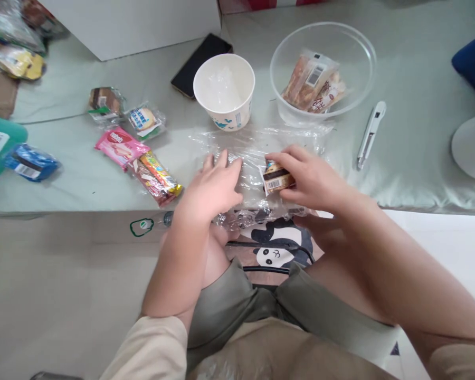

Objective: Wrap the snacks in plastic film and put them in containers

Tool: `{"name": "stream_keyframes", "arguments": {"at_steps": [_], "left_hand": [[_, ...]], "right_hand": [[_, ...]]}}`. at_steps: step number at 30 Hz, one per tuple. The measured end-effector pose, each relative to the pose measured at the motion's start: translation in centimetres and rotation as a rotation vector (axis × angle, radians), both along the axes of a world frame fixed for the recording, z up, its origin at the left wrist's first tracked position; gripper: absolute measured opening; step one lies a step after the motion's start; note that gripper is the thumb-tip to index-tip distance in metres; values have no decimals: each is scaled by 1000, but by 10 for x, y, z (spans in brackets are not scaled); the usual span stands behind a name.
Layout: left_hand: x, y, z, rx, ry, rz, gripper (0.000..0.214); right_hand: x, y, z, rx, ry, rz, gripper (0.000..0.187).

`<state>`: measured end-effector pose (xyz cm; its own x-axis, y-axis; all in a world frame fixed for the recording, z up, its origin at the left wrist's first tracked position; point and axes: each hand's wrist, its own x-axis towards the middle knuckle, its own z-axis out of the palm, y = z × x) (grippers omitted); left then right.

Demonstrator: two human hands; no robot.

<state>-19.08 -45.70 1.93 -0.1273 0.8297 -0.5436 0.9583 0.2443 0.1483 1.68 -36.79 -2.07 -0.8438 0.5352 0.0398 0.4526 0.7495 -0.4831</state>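
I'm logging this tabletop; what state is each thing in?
Left hand, spread over plastic film
Right hand, gripping wrapped snack
Plastic film, crinkled
Wrapped snack, held
Paper cup, upright, uncovered
Clear bowl, uncovered, holding bagged food
Cutter, lying flat, blade unclear
Phone, flat, dark
Left-side packets, wrapped

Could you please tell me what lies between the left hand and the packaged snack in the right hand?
Crinkled clear plastic film lies between the left hand and the snack, as the head view shows.
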Motion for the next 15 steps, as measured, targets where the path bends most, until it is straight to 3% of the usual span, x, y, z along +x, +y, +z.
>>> {"name": "stream_keyframes", "arguments": {"at_steps": [2,7,11,15], "left_hand": [[5,1,8,-5,42,0,70],[9,0,11,214,63,59,60],[2,2,4,128,28,11,64],[-6,2,0,84,43,-1,64]], "right_hand": [[7,6,3,-105,114,-23,65],[19,18,7,-375,364,-148,66],[20,25,3,-639,459,-153,71],[29,26,5,-557,520,-226,63]]}}
